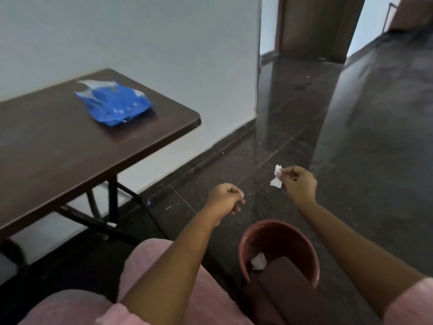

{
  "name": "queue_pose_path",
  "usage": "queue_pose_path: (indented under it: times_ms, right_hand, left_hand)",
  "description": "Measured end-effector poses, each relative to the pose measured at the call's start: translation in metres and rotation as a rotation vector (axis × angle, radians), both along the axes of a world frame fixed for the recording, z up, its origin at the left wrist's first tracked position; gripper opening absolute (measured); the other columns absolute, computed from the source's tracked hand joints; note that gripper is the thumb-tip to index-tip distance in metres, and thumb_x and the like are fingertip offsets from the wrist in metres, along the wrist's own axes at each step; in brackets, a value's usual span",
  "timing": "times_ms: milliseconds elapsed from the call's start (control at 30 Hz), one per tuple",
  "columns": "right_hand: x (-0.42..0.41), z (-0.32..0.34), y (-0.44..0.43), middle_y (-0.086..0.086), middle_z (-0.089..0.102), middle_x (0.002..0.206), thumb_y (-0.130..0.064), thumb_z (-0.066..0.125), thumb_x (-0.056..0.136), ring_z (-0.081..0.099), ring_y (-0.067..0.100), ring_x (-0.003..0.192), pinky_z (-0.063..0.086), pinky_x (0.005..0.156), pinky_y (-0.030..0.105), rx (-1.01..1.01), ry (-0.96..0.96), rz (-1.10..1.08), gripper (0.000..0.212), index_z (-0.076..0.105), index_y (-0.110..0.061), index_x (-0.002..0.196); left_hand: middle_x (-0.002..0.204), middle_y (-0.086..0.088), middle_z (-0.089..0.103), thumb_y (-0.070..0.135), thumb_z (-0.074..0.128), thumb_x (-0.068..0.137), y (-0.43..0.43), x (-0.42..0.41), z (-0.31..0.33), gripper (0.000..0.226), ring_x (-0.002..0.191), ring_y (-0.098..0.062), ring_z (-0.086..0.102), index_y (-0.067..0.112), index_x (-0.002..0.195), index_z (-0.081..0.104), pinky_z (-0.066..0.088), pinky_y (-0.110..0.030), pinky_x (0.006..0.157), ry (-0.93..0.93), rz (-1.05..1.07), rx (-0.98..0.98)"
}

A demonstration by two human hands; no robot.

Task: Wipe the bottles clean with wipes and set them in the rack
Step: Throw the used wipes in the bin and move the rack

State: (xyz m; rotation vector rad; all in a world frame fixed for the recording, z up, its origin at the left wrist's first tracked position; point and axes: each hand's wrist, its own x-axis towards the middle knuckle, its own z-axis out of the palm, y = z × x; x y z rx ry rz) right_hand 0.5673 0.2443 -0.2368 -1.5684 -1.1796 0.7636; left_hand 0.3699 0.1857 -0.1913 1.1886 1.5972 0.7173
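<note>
My right hand (298, 182) pinches a small crumpled white wipe (277, 176) above the dark floor, a little beyond a round red-brown bin (243, 245). My left hand (226, 198) is curled closed to the left of it, and a tiny white scrap seems to show at its fingertips. A blue pack of wipes (114, 104) lies on the dark brown table (58, 148) at the left. Another used wipe (259, 261) lies inside the bin. No bottle or rack is in view.
The table stands against a white wall (164, 38), its black folding legs (112, 207) beneath it. A dark brown chair arm (288, 282) crosses the bin's near side. Glossy dark floor (375, 137) stretches right toward a doorway. My pink-clothed lap fills the bottom.
</note>
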Motion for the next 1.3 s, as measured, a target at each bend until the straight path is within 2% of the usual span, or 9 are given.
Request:
queue_pose_path:
  times_ms: [100,200,300,433,567,700,867,1133,1300]
  right_hand:
    - [0.004,-0.061,-0.004,-0.002,0.064,0.071,-0.016,0.077,0.077,0.055,0.004,0.06,0.04,0.058,0.007,-0.158,0.021,0.002,0.01,0.068,-0.011,0.079]
    - [0.005,-0.114,-0.01,-0.001,0.068,0.075,-0.016,0.077,0.077,0.061,0.012,0.07,0.044,0.067,0.018,-0.312,0.034,-0.01,0.011,0.068,-0.013,0.076]
    - [0.004,-0.154,-0.022,0.001,0.069,0.077,-0.014,0.077,0.076,0.062,0.012,0.071,0.042,0.06,0.013,-0.467,0.025,-0.02,0.008,0.069,-0.012,0.076]
    - [0.005,-0.197,-0.051,-0.007,0.065,0.068,-0.021,0.077,0.076,0.064,0.012,0.075,0.039,0.061,0.017,-0.653,0.01,-0.062,0.01,0.068,-0.022,0.072]
    - [0.007,-0.231,-0.076,-0.005,0.065,0.073,-0.02,0.071,0.082,0.063,0.012,0.068,0.038,0.048,0.01,-0.807,0.014,-0.149,0.003,0.07,-0.017,0.084]
    - [0.004,-0.256,-0.092,0.005,0.07,0.099,-0.013,0.061,0.086,0.064,0.022,0.094,0.044,0.074,0.022,-0.876,-0.07,-0.089,0.015,0.072,-0.016,0.096]
    - [0.006,-0.264,-0.1,0.011,0.068,0.104,-0.005,0.054,0.087,0.062,0.026,0.095,0.045,0.075,0.025,-0.969,-0.166,0.007,0.022,0.071,-0.01,0.1]
    - [0.007,-0.245,-0.094,0.006,0.069,0.097,-0.003,0.057,0.085,0.062,0.023,0.095,0.05,0.083,0.03,-0.906,-0.195,-0.005,0.019,0.073,-0.012,0.089]
    - [-0.004,-0.216,-0.086,0.004,0.069,0.093,-0.006,0.062,0.084,0.063,0.02,0.09,0.053,0.082,0.034,-0.847,-0.202,0.096,0.014,0.072,-0.015,0.086]
  left_hand:
    - [0.078,0.0,0.068,0.01,0.055,0.093,0.009,0.015,-0.047,0.012,0.058,-0.009,0.058,0.015,0.083,0.061,0.044,-0.018,0.049,0.061,0.02,-0.128]
    - [0.078,-0.001,0.071,0.007,0.055,0.088,0.013,0.029,-0.09,0.017,0.06,-0.011,0.061,0.017,0.078,0.063,0.046,-0.02,0.05,0.132,0.038,-0.219]
    - [0.071,0.0,0.07,0.006,0.056,0.082,0.013,0.039,-0.125,0.018,0.059,-0.013,0.061,0.017,0.071,0.064,0.05,-0.025,0.058,0.198,0.016,-0.288]
    - [0.08,0.0,0.07,0.009,0.057,0.081,0.008,0.047,-0.166,0.018,0.072,-0.018,0.065,0.02,0.069,0.064,0.053,-0.03,0.068,0.294,-0.101,-0.366]
    - [0.082,0.003,0.068,0.013,0.057,0.084,0.01,0.051,-0.192,0.018,0.078,-0.017,0.066,0.024,0.071,0.063,0.056,-0.036,0.076,0.429,-0.262,-0.369]
    - [0.081,0.005,0.066,0.015,0.057,0.087,0.012,0.049,-0.207,0.02,0.079,-0.014,0.063,0.027,0.072,0.061,0.054,-0.033,0.072,0.521,-0.351,-0.349]
    - [0.088,0.006,0.066,0.017,0.056,0.089,0.007,0.047,-0.21,0.017,0.083,-0.014,0.063,0.028,0.077,0.062,0.056,-0.036,0.076,0.595,-0.454,-0.348]
    - [0.082,0.006,0.065,0.017,0.057,0.089,0.011,0.039,-0.198,0.015,0.08,-0.015,0.062,0.025,0.077,0.062,0.055,-0.034,0.074,0.58,-0.409,-0.294]
    - [0.082,0.006,0.064,0.017,0.056,0.09,0.007,0.037,-0.181,0.016,0.079,-0.014,0.062,0.026,0.078,0.061,0.056,-0.037,0.076,0.582,-0.402,-0.255]
